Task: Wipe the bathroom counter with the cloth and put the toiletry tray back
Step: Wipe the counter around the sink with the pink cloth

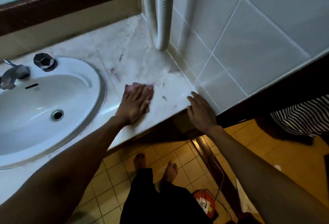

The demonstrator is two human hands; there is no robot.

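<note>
The white marble counter (135,52) runs from the sink to the tiled wall on the right. My left hand (134,105) lies flat on a pinkish cloth (150,88) and presses it onto the counter near the front edge, just right of the basin. Only the cloth's far edge shows beyond my fingers. My right hand (200,110) rests with fingers spread on the counter's front right corner, beside the wall, and holds nothing. No toiletry tray is in view.
An oval white sink (44,102) with a metal tap (14,74) and dark knob (44,61) fills the left. Two white corrugated hoses (160,10) hang in the back corner. A tiled wall (249,36) bounds the right. Below are yellow floor tiles, my feet and a red object (204,204).
</note>
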